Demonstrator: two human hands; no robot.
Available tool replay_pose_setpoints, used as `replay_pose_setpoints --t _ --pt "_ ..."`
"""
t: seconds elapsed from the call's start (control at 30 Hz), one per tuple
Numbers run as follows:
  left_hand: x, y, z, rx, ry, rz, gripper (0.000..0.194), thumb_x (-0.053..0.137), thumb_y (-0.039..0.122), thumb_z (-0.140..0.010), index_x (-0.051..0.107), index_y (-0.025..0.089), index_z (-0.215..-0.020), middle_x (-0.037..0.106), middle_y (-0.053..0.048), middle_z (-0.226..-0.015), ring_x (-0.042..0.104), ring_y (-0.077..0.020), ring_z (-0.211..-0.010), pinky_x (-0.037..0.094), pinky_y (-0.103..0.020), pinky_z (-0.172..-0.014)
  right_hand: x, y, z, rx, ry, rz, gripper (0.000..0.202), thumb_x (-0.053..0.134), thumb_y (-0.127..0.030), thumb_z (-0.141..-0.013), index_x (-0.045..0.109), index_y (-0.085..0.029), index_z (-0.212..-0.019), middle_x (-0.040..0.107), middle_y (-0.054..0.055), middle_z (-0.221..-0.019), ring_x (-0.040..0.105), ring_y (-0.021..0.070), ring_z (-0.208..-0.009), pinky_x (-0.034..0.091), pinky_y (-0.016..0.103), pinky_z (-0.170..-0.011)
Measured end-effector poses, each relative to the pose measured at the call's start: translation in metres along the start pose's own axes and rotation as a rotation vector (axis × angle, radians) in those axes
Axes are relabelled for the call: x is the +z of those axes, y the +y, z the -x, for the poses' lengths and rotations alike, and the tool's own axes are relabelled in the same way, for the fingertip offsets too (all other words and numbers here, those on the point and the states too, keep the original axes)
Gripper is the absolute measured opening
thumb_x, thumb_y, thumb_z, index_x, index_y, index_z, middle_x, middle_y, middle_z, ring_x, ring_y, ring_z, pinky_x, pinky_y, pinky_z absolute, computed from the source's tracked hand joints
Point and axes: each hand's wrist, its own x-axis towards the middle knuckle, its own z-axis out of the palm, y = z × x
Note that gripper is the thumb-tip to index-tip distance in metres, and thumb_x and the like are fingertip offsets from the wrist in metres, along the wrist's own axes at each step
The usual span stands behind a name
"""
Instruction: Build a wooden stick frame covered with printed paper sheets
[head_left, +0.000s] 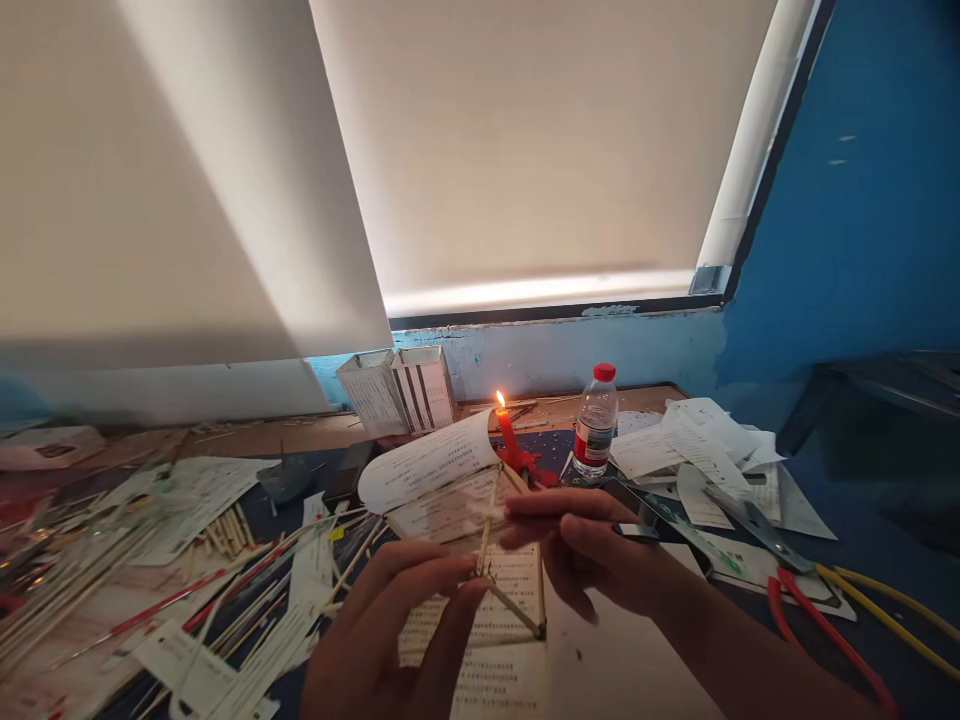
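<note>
My left hand (405, 620) is closed in a pinch at the joint of a small frame of thin wooden sticks (514, 606). One stick rises from its fingertips and another slants down to the right, over printed paper (499, 690). My right hand (600, 545) is beside the upright stick, its fingers stretched out and thumb apart. Its fingertips are slightly blurred, so contact with the stick is unclear. A small pale strip shows by its thumb; I cannot tell whether the hand touches it. Behind the frame burns a red candle (507, 434), with red wax around its base.
A water bottle (595, 425) stands right of the candle. Red-handled pliers or scissors (795, 600) and loose papers (690, 440) lie at right. Many sticks (247, 610) and paper strips are strewn at left. Two paper boxes (424, 390) stand at the back.
</note>
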Motion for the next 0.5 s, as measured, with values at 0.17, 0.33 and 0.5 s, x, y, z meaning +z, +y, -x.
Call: replay_pose_setpoints --t 0.17,0.33,0.5 --pt "0.002 -0.007 0.002 0.045 0.031 -0.022 0.005 0.070 0.021 -0.088 0.072 0.025 -0.090 0.067 -0.003 -0.087 0.069 -0.0169 -0.078 0.059 -0.026 -0.064 -0.004 0.003 -0.002 0.007 0.065 0.005 0.035 0.051 -0.038 -0.103 0.070 -0.021 -0.127 0.074 0.017 -0.117 0.054 0.0047 -0.044 0.036 0.017 -0.038" --pt "-0.001 -0.023 0.002 0.134 -0.011 -0.069 0.010 0.070 0.018 -0.087 0.073 0.025 -0.093 0.069 -0.003 -0.089 0.069 -0.0172 -0.080 0.060 -0.026 -0.067 -0.011 0.006 -0.007 -0.145 0.076 0.093 0.029 0.058 -0.035 -0.100 0.074 -0.020 -0.119 0.073 0.014 -0.112 0.047 0.0026 -0.047 0.031 0.017 -0.040" --pt "-0.004 -0.035 0.003 0.165 -0.028 -0.179 0.014 0.069 0.015 -0.087 0.071 0.025 -0.096 0.068 -0.003 -0.093 0.066 -0.0169 -0.084 0.057 -0.027 -0.075 -0.019 0.009 -0.009 -0.180 0.105 0.123 0.021 0.069 -0.028 -0.092 0.076 -0.020 -0.111 0.071 0.004 -0.090 0.056 0.0056 -0.055 0.046 0.018 -0.049"
